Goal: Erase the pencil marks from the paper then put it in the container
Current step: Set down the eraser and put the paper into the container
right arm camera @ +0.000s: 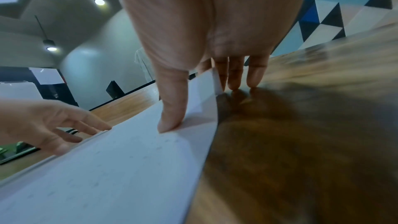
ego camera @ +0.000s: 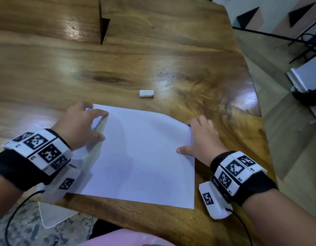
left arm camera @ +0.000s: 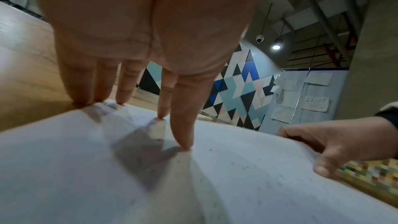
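On the wooden table (ego camera: 153, 50), nearest the person, lies the white paper (ego camera: 139, 157), its sheet bowed slightly upward between two hands. Left hand (ego camera: 80, 125): thumb on top of the paper's left edge, the other fingers curled down at and under that edge, pinching it. Right hand (ego camera: 201, 137): thumb flat on top of the paper's right edge, index finger apparently tucked beneath the raised corner, remaining fingertips (right arm camera: 254, 81) touching the wood just beside the paper. Beyond the paper's far edge, well apart from both hands, rests a small white eraser (ego camera: 146, 94), untouched. Only faint specks show on the sheet; no clear pencil marks can be made out. Judged from this, erasing appears finished and the lifting step is in hand. A dark-edged panel (ego camera: 103, 23) stands at the table's far side; whether it belongs to the container cannot be told. The next move calls for raising both edges evenly, keeping the sheet uncreased while carrying it.
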Demonstrator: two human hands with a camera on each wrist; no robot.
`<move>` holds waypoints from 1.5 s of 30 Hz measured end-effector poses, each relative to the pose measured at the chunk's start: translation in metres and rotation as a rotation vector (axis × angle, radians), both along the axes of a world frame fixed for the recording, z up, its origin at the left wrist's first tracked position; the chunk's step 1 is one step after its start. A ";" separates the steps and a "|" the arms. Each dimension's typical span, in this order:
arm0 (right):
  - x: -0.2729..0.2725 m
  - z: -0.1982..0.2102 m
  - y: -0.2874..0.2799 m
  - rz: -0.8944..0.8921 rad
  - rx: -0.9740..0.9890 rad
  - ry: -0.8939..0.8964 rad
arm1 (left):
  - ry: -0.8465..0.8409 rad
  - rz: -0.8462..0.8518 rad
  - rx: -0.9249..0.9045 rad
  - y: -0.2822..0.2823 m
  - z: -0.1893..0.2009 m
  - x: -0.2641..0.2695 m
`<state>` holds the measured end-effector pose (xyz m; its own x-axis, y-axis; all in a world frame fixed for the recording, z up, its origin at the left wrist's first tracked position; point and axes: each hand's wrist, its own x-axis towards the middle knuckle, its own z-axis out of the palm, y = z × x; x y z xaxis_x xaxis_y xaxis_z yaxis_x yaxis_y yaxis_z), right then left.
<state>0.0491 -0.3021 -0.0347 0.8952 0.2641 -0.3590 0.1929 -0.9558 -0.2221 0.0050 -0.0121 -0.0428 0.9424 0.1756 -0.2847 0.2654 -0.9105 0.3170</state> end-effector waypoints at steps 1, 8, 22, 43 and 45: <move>-0.001 0.000 0.001 -0.009 0.020 0.029 | -0.006 0.000 -0.005 0.000 -0.001 -0.002; 0.001 -0.001 -0.012 -0.217 0.372 0.095 | -0.047 0.072 -0.093 0.002 0.000 -0.009; 0.009 -0.007 -0.041 -0.290 0.630 0.227 | -0.069 0.131 -0.350 0.027 0.001 -0.004; -0.004 -0.002 -0.027 -0.419 0.649 0.377 | -0.091 0.400 -0.698 0.060 -0.038 -0.060; -0.006 0.000 -0.020 -0.388 0.654 0.390 | -0.104 0.429 -0.695 0.065 -0.040 -0.074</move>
